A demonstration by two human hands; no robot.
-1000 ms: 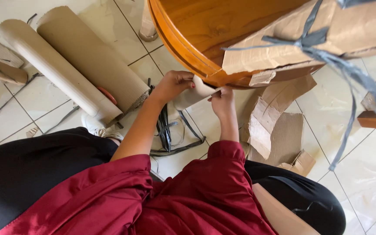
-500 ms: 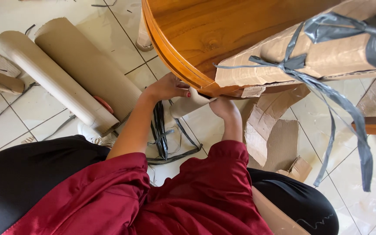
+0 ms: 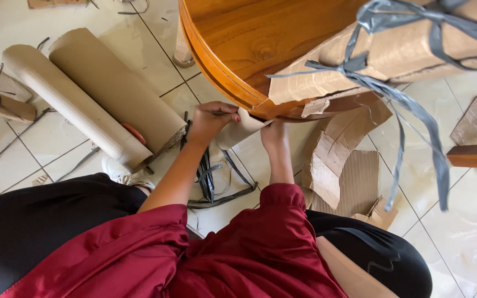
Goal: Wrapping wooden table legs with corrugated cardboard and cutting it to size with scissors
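Observation:
Under the rim of a round wooden table (image 3: 233,49), both my hands hold a strip of pale cardboard wrapping (image 3: 238,131). My left hand (image 3: 212,120) is shut on its left end, fingers curled over the top edge. My right hand (image 3: 274,134) grips the right end close to the table's edge, partly hidden beneath it. A cardboard-wrapped bundle (image 3: 393,55) tied with grey plastic straps (image 3: 415,116) lies across the tabletop.
Two big rolls of brown cardboard (image 3: 89,94) lie on the tiled floor at left. Black straps (image 3: 208,171) are heaped below my hands. Torn cardboard pieces (image 3: 349,165) lie at right, beside a wooden bar (image 3: 476,156). A table leg (image 3: 182,44) stands at the back.
My hands have shifted slightly left and closer together on the wrapping. The view has tilted, so the strapped bundle and its hanging straps sit higher and further left.

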